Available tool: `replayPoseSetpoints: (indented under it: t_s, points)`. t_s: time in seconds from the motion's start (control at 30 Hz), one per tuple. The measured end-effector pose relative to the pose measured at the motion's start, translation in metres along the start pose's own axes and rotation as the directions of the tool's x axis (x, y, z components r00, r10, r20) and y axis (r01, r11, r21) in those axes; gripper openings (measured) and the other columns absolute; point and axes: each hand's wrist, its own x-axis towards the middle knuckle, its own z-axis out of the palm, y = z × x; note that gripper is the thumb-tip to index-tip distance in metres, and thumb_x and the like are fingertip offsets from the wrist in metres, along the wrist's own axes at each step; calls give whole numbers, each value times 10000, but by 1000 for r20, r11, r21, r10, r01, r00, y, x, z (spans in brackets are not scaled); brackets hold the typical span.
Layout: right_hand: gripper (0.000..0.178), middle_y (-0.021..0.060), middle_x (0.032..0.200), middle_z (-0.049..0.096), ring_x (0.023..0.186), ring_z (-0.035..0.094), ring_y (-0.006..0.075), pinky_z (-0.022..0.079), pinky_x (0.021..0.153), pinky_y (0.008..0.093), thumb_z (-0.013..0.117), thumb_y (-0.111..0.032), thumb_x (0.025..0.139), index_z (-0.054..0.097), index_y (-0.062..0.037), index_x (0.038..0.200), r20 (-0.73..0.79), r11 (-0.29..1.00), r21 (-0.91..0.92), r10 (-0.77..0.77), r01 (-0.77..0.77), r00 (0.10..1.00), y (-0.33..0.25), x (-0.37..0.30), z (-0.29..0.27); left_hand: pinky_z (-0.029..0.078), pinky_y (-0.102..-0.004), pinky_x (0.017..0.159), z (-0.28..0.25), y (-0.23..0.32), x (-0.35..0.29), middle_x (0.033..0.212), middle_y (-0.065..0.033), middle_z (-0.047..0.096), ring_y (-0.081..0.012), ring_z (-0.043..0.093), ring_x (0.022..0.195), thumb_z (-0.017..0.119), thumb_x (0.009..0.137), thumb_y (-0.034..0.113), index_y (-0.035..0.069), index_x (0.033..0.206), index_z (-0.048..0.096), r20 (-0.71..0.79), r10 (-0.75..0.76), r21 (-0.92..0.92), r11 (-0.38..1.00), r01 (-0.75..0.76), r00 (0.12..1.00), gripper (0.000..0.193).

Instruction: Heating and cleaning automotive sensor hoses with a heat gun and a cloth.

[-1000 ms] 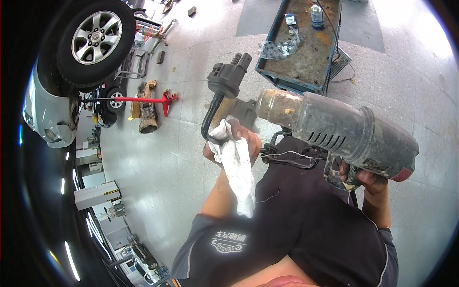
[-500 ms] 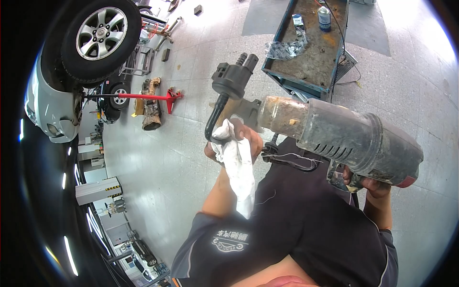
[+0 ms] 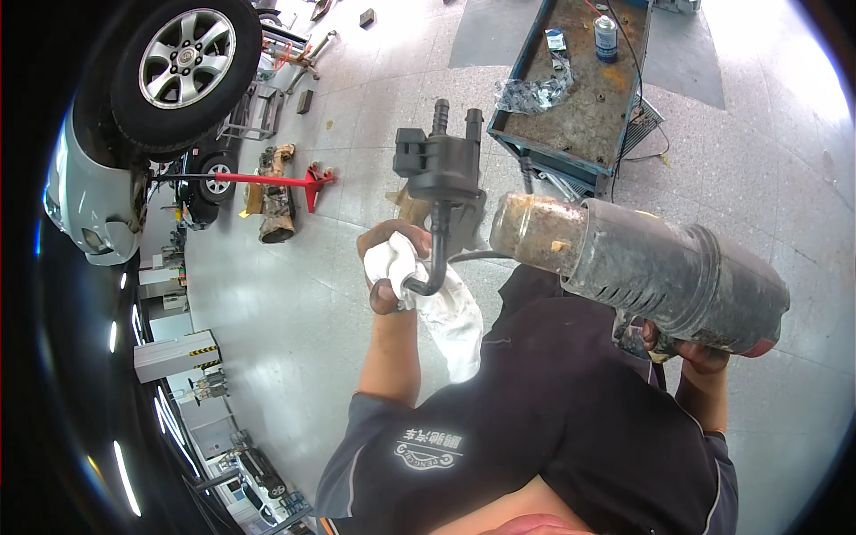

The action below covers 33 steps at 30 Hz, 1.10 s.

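Observation:
My left hand (image 3: 389, 254) is closed around a white cloth (image 3: 455, 334) and the lower bend of a black hose (image 3: 440, 241). On the hose's upper end sits a black plastic solenoid valve (image 3: 441, 168), with two stubs pointing away from me and a square connector on its left side. My right hand (image 3: 700, 349) grips the handle of a big, dirty grey heat gun (image 3: 664, 267). Its rusty metal nozzle (image 3: 538, 234) points left, towards the hose, with a gap between them. Part of the right hand's fingers is hidden beneath the gun's body.
Ahead stands a blue-rimmed metal cart (image 3: 580, 116) carrying a spray can (image 3: 605, 40) and crumpled clear plastic (image 3: 535, 89). At far left a silver car (image 3: 94, 214) has its wheel (image 3: 187, 62) raised. A red stand (image 3: 267, 180) and a gearbox-like metal part (image 3: 277, 196) are nearby.
My left hand has turned and shifted slightly left, bringing the valve from tilted to nearly upright. The heat gun's nozzle has dipped slightly towards me.

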Motion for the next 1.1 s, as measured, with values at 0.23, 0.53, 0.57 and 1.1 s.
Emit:
replayPoseSetpoints:
  t_s: [0.23,0.53,0.57,1.1]
  points:
    - [533,211,1047,595,852,636,266,544,693,347,659,-19,759,438,33,1241,-28,1000,-25,-2,1,1000,1,-2,-1,465,-250,517,17,33,16,559,-49,579,-158,586,500,620,601,675,-1,644,587,-51,275,604,774,-189,960,679]
    - [530,211,1046,594,837,638,266,545,681,345,662,-36,759,440,36,1235,-64,999,-50,-3,0,998,0,1,1,440,-258,489,5,53,20,552,-46,579,-167,563,472,623,590,584,22,631,583,140,394,803,491,-337,908,565]
    - [530,211,1046,594,836,638,266,545,680,344,663,-38,759,440,36,1234,-68,999,-52,-5,1,998,0,1,0,442,-262,485,6,56,21,543,-49,576,-175,566,466,629,590,573,21,625,580,202,412,815,432,-385,889,556]
    - [527,212,1043,594,810,641,265,546,660,339,669,-68,760,444,40,1224,-185,992,-124,-45,22,982,-1,2,-1,462,-269,480,41,80,27,564,-35,588,-181,593,482,768,535,364,58,715,658,447,357,884,-36,-467,820,372]
